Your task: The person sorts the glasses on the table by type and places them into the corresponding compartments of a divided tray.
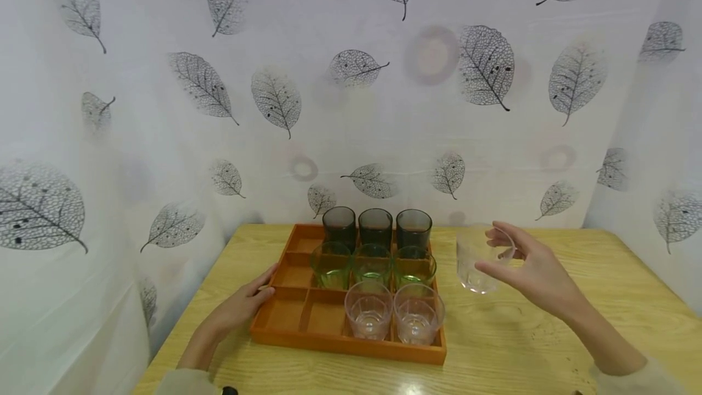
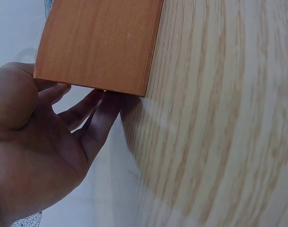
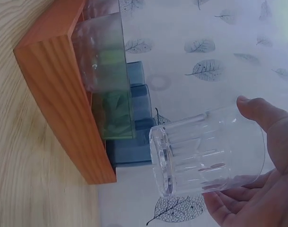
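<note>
My right hand [image 1: 540,270] holds a clear glass [image 3: 207,153] by its sides, between thumb and fingers, in the air to the right of an orange-brown wooden tray [image 1: 351,344]. At the tray's left wall, my left hand [image 1: 239,308] grips the edge; in the left wrist view its fingers [image 2: 103,118] lie against the wood, their tips partly hidden. Two clear glasses [image 1: 368,316] stand in compartments of the tray's front row. Green glasses [image 1: 331,270] fill part of the middle row, and dark grey glasses [image 1: 375,227] stand in the back row.
The tray rests on a light wood-grain table [image 1: 493,334]. Its left-hand compartments [image 1: 280,309] hold no glasses. White curtains [image 1: 351,114] with a grey leaf print hang behind the table and along both sides.
</note>
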`<action>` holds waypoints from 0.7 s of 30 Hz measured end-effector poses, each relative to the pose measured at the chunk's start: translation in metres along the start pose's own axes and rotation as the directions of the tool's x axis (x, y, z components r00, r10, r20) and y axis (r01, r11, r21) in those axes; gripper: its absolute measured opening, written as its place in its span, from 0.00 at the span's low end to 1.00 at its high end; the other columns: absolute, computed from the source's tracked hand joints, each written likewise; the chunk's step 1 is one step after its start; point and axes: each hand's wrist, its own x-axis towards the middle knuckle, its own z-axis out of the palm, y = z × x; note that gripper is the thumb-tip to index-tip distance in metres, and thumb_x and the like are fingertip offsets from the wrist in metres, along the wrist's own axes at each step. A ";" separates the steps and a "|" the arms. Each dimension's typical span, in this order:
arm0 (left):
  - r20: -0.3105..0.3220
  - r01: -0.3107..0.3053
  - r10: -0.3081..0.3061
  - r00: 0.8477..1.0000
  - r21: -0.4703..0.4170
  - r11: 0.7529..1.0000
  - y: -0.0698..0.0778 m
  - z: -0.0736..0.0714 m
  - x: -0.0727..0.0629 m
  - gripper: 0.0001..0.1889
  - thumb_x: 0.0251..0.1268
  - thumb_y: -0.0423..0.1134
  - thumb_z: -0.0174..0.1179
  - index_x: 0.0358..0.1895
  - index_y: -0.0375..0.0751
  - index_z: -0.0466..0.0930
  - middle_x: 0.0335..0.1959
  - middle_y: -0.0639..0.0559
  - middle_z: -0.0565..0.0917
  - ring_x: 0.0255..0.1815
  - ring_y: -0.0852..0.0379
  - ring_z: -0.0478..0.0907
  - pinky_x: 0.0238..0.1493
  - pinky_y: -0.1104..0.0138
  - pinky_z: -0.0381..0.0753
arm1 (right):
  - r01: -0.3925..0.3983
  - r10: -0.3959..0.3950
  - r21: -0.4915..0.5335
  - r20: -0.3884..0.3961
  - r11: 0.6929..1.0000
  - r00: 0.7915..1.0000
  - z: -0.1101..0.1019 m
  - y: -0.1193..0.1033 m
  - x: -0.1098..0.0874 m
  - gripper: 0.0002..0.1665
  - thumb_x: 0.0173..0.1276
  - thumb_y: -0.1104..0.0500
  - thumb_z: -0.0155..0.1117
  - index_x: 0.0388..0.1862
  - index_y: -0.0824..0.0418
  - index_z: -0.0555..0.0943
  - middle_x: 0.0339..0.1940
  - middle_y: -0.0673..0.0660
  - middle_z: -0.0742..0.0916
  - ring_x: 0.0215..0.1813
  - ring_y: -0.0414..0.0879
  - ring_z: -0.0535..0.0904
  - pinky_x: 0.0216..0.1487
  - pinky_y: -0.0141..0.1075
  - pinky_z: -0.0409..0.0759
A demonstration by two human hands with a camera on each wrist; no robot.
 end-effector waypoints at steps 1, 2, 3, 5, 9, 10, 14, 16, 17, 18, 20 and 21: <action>0.000 -0.001 0.001 1.000 0.002 1.000 0.000 0.000 0.000 0.34 0.87 0.45 0.45 0.86 0.43 0.42 0.84 0.36 0.42 0.83 0.34 0.39 0.77 0.38 0.51 | 0.007 -0.007 0.006 0.005 1.000 1.000 0.001 -0.004 0.002 0.51 0.67 0.49 0.76 0.80 0.67 0.63 0.64 0.63 0.82 0.54 0.48 0.79 0.50 0.26 0.75; -0.001 -0.001 0.001 1.000 0.002 1.000 0.000 0.000 0.000 0.34 0.87 0.45 0.45 0.86 0.43 0.42 0.85 0.37 0.42 0.83 0.34 0.38 0.77 0.38 0.50 | 0.013 -0.013 0.010 0.007 1.000 1.000 0.003 -0.007 0.004 0.51 0.68 0.49 0.76 0.80 0.67 0.63 0.64 0.62 0.82 0.54 0.49 0.79 0.51 0.27 0.75; -0.001 0.001 -0.001 1.000 0.004 1.000 0.000 0.000 0.000 0.34 0.87 0.45 0.45 0.86 0.43 0.42 0.85 0.37 0.42 0.83 0.34 0.38 0.77 0.38 0.49 | 0.020 -0.021 0.017 0.009 1.000 1.000 0.005 -0.011 0.005 0.50 0.68 0.49 0.76 0.80 0.66 0.63 0.63 0.62 0.82 0.55 0.52 0.79 0.51 0.27 0.75; 0.001 0.005 -0.005 1.000 0.006 1.000 0.000 0.000 0.001 0.34 0.87 0.45 0.45 0.86 0.43 0.42 0.85 0.37 0.42 0.83 0.34 0.38 0.77 0.37 0.49 | 0.038 -0.038 0.031 0.012 0.999 0.999 0.009 -0.017 0.009 0.49 0.68 0.49 0.76 0.79 0.66 0.64 0.63 0.62 0.82 0.56 0.53 0.79 0.52 0.30 0.76; -0.002 0.008 -0.008 1.000 0.008 1.000 -0.001 0.000 0.001 0.34 0.87 0.45 0.45 0.86 0.43 0.42 0.84 0.36 0.43 0.83 0.34 0.38 0.77 0.37 0.48 | 0.074 -0.076 0.071 0.027 0.995 0.997 0.021 -0.030 0.017 0.48 0.67 0.49 0.76 0.78 0.66 0.66 0.63 0.61 0.82 0.58 0.54 0.78 0.55 0.33 0.76; -0.006 0.011 -0.011 1.000 0.010 1.000 -0.001 0.000 0.001 0.34 0.87 0.45 0.45 0.86 0.44 0.43 0.84 0.37 0.44 0.83 0.34 0.39 0.77 0.37 0.48 | 0.082 -0.085 0.083 0.033 0.993 0.996 0.025 -0.033 0.019 0.48 0.67 0.49 0.77 0.78 0.66 0.66 0.63 0.60 0.82 0.59 0.53 0.78 0.56 0.35 0.76; -0.009 0.008 -0.008 1.000 0.017 1.000 -0.001 0.001 0.001 0.34 0.87 0.45 0.45 0.86 0.44 0.43 0.84 0.37 0.44 0.83 0.34 0.39 0.77 0.37 0.48 | 0.111 -0.118 0.122 0.056 0.986 0.991 0.040 -0.046 0.026 0.48 0.65 0.48 0.78 0.78 0.64 0.67 0.62 0.58 0.83 0.60 0.53 0.79 0.59 0.44 0.77; -0.009 0.009 -0.009 1.000 0.019 1.000 -0.002 0.001 0.001 0.34 0.87 0.46 0.45 0.86 0.44 0.43 0.84 0.37 0.44 0.83 0.34 0.39 0.77 0.37 0.49 | 0.111 -0.122 0.134 0.072 0.985 0.990 0.048 -0.052 0.028 0.50 0.64 0.47 0.79 0.78 0.64 0.67 0.61 0.57 0.83 0.59 0.53 0.79 0.57 0.48 0.78; -0.007 0.008 -0.008 1.000 0.018 1.000 -0.002 0.001 0.001 0.34 0.87 0.46 0.45 0.86 0.44 0.42 0.84 0.37 0.43 0.83 0.33 0.39 0.77 0.37 0.50 | 0.114 -0.125 0.136 0.079 0.984 0.989 0.052 -0.055 0.029 0.50 0.64 0.46 0.79 0.78 0.64 0.67 0.60 0.57 0.84 0.58 0.53 0.79 0.57 0.49 0.78; -0.008 0.010 -0.010 1.000 0.014 1.000 -0.002 0.000 0.002 0.34 0.87 0.46 0.45 0.86 0.45 0.43 0.84 0.37 0.43 0.83 0.34 0.39 0.77 0.37 0.50 | 0.111 -0.124 0.141 0.086 0.984 0.988 0.057 -0.057 0.030 0.51 0.63 0.46 0.79 0.78 0.64 0.68 0.60 0.57 0.84 0.58 0.54 0.79 0.56 0.49 0.79; -0.010 0.016 -0.016 1.000 0.007 1.000 -0.003 0.000 0.002 0.34 0.87 0.46 0.45 0.86 0.46 0.42 0.85 0.38 0.43 0.83 0.35 0.39 0.77 0.38 0.50 | 0.108 -0.125 0.155 0.101 0.982 0.987 0.065 -0.064 0.032 0.51 0.62 0.45 0.80 0.77 0.64 0.68 0.61 0.57 0.83 0.58 0.54 0.79 0.54 0.49 0.80; -0.012 0.019 -0.019 1.000 0.004 1.000 -0.004 -0.001 0.002 0.34 0.87 0.47 0.45 0.86 0.46 0.42 0.85 0.38 0.43 0.83 0.35 0.39 0.77 0.38 0.50 | 0.108 -0.126 0.159 0.109 0.981 0.986 0.070 -0.067 0.033 0.51 0.62 0.44 0.80 0.77 0.63 0.69 0.61 0.57 0.83 0.58 0.54 0.79 0.54 0.48 0.80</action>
